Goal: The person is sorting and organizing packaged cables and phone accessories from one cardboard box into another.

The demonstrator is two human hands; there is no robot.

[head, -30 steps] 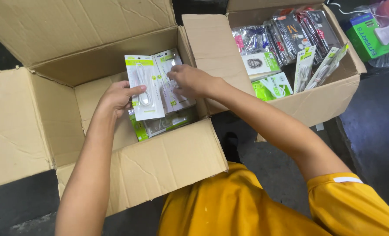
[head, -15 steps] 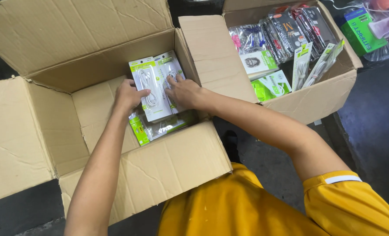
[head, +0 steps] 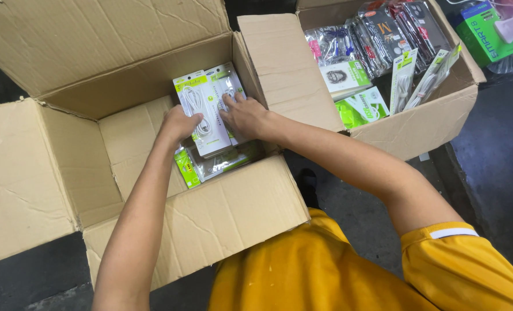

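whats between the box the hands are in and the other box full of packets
In the head view, an upright cardboard flap stands between the open box and the second box. The right hand rests just left of it.

White-and-green cable blister packs (head: 204,112) under my hands in near-left carton (head: 210,213); far-right carton (head: 417,124) holds assorted packs; green box (head: 487,34) beyond.
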